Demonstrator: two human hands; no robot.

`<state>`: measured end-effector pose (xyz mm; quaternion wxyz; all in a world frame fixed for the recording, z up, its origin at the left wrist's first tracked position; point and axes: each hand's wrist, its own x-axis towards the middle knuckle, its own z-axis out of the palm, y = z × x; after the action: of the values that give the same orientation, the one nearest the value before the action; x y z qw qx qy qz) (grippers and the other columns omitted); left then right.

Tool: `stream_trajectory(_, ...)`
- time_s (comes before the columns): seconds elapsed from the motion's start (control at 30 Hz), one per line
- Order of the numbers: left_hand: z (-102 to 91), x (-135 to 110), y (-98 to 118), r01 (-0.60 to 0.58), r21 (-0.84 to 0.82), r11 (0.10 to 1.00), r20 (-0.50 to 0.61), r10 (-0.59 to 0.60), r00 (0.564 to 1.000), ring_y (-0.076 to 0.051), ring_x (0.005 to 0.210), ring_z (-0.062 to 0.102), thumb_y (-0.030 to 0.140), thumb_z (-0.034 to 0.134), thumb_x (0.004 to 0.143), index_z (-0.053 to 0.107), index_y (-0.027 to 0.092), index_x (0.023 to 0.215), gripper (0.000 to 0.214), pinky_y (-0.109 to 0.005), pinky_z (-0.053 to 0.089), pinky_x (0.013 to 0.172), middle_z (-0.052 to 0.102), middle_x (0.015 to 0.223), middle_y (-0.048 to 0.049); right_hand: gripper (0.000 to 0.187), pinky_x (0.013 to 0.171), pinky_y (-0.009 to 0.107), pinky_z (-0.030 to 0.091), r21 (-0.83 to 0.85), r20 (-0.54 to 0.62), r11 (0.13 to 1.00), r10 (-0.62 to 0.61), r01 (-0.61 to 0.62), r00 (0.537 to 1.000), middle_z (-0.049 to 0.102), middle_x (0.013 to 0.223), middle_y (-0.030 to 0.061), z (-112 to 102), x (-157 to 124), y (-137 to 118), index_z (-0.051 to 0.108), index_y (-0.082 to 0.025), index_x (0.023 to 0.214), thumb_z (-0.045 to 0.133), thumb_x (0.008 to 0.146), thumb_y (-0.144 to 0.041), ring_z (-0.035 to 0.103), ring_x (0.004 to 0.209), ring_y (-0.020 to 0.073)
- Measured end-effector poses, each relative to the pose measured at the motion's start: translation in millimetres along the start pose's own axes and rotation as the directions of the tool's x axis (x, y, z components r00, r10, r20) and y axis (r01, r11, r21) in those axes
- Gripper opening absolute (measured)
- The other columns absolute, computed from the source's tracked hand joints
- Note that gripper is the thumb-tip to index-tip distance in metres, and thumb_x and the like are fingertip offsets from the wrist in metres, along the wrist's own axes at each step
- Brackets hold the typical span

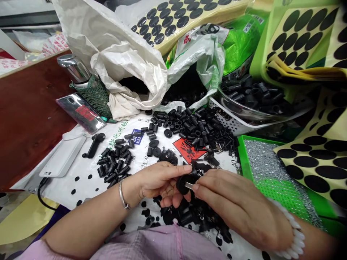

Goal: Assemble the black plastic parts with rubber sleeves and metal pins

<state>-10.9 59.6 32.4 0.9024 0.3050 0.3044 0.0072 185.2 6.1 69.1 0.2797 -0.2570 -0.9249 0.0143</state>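
Observation:
My left hand [162, 182], a metal bangle on its wrist, has thumb and fingers closed on a black round plastic part [182, 185]. At that part, my right hand [233, 206], with a white bead bracelet, pinches a thin flat metal piece [189, 185] whose tip meets the black part. Its other end is hidden by my fingers. Beneath and in front of both hands lies a heap of black parts [187, 216]. Beyond them, short black tubes [193, 124] are piled on a printed white sheet, with a smaller group of black tubes [116, 162] to the left.
Black screws [226, 139] lie right of the tubes. Behind stand a white sack [130, 68], a white basket [230, 122] and a clear bowl of tubes [255, 112]. A green tray [248, 159] and sticker sheets [317, 159] are at right; a phone [81, 113] and power bank [63, 155] at left.

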Motion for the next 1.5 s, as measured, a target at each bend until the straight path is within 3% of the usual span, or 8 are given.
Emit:
stream_trajectory(0.27, 1.7, 4.6, -4.3, -0.018, -0.028, 0.999, 0.010, 0.018, 1.000, -0.010, 0.028, 0.052, 0.062, 0.060, 0.066, 0.065, 0.005, 0.061, 0.057, -0.014, 0.038, 0.025, 0.060, 0.043, -0.0054, 0.024, 0.066, 0.032, 0.045, 0.087, 0.030, 0.996, 0.014, -0.017, 0.999, 0.061, 0.081, 0.0084, 7.6, -1.7, 0.2, 0.053, -0.007, 0.101, 0.032, 0.089, -0.010, 0.052, 0.077, 0.0163)
stream_trajectory(0.5, 2.5, 2.9, -6.4, 0.016, -0.008, 1.000, 0.000, -0.016, 1.000, -0.010, 0.028, 0.051, 0.064, 0.060, 0.063, 0.064, 0.005, 0.062, 0.059, -0.014, 0.037, 0.024, 0.061, 0.044, -0.0058, 0.024, 0.067, 0.032, 0.047, -0.088, -0.079, 0.995, -0.060, 0.053, 0.995, 0.062, 0.074, 0.0048, 9.9, 2.1, -2.7, 0.057, -0.011, 0.089, 0.033, 0.088, -0.009, 0.054, 0.075, 0.0158)
stream_trajectory(0.63, 1.7, 1.2, -7.1, 0.003, -0.019, 1.000, 0.021, -0.003, 1.000, -0.011, 0.030, 0.053, 0.062, 0.063, 0.063, 0.063, 0.006, 0.065, 0.056, -0.015, 0.040, 0.027, 0.063, 0.047, -0.0058, 0.026, 0.066, 0.032, 0.048, -0.114, -0.072, 0.992, -0.067, 0.058, 0.995, 0.063, 0.070, 0.0036, 9.6, 4.4, -4.3, 0.058, -0.012, 0.086, 0.032, 0.089, -0.009, 0.054, 0.071, 0.0149)
stream_trajectory(0.77, 4.1, 0.1, -7.9, -0.003, -0.030, 1.000, 0.043, 0.004, 0.999, -0.010, 0.031, 0.053, 0.061, 0.063, 0.063, 0.063, 0.007, 0.065, 0.054, -0.014, 0.039, 0.027, 0.063, 0.048, -0.0053, 0.023, 0.063, 0.032, 0.047, -0.090, -0.067, 0.990, -0.111, 0.105, 0.992, 0.063, 0.068, 0.0044, 10.2, 5.7, -4.1, 0.058, -0.011, 0.081, 0.036, 0.087, -0.008, 0.055, 0.069, 0.0158)
stream_trajectory(0.9, 6.3, -0.5, -7.9, -0.025, -0.009, 1.000, 0.028, 0.025, 0.999, -0.009, 0.031, 0.052, 0.059, 0.063, 0.065, 0.062, 0.007, 0.064, 0.052, -0.014, 0.041, 0.029, 0.062, 0.048, -0.0048, 0.019, 0.064, 0.031, 0.046, 0.002, -0.097, 0.999, -0.045, 0.045, 0.994, 0.062, 0.073, 0.0050, 14.6, 4.1, -3.3, 0.057, -0.011, 0.083, 0.038, 0.087, -0.008, 0.054, 0.070, 0.0152)
stream_trajectory(1.17, 3.7, -3.6, -11.2, -0.202, -0.005, 0.979, 0.004, 0.202, 0.979, -0.007, 0.034, 0.053, 0.054, 0.064, 0.068, 0.061, 0.008, 0.073, 0.046, -0.013, 0.041, 0.032, 0.062, 0.052, -0.0036, 0.013, 0.063, 0.027, 0.046, 0.093, -0.101, 0.991, 0.101, -0.092, 0.990, 0.060, 0.082, 0.0048, 22.4, -6.1, 1.1, 0.056, -0.012, 0.094, 0.054, 0.082, -0.013, 0.052, 0.076, 0.0138)
stream_trajectory(1.33, 9.2, -15.6, -11.7, -0.440, 0.185, 0.879, -0.095, 0.461, 0.882, -0.010, 0.055, 0.060, 0.033, 0.071, 0.069, 0.058, 0.013, 0.108, 0.046, -0.016, 0.048, 0.050, 0.063, 0.062, -0.0013, 0.006, 0.064, 0.025, 0.048, 0.064, -0.205, 0.981, 0.194, -0.185, 0.959, 0.061, 0.077, 0.0035, 20.1, -3.6, -1.1, 0.058, -0.013, 0.087, 0.055, 0.082, -0.015, 0.055, 0.073, 0.0122)
stream_trajectory(1.5, 7.6, -14.4, -17.2, -0.461, 0.121, 0.879, -0.106, 0.473, 0.874, -0.010, 0.055, 0.062, 0.023, 0.071, 0.069, 0.060, 0.013, 0.103, 0.037, -0.020, 0.052, 0.056, 0.064, 0.064, -0.0015, 0.006, 0.063, 0.025, 0.049, 0.074, -0.234, 0.976, 0.215, -0.203, 0.948, 0.062, 0.076, 0.0039, 22.8, -0.1, -4.1, 0.058, -0.013, 0.086, 0.056, 0.081, -0.016, 0.055, 0.071, 0.0120)
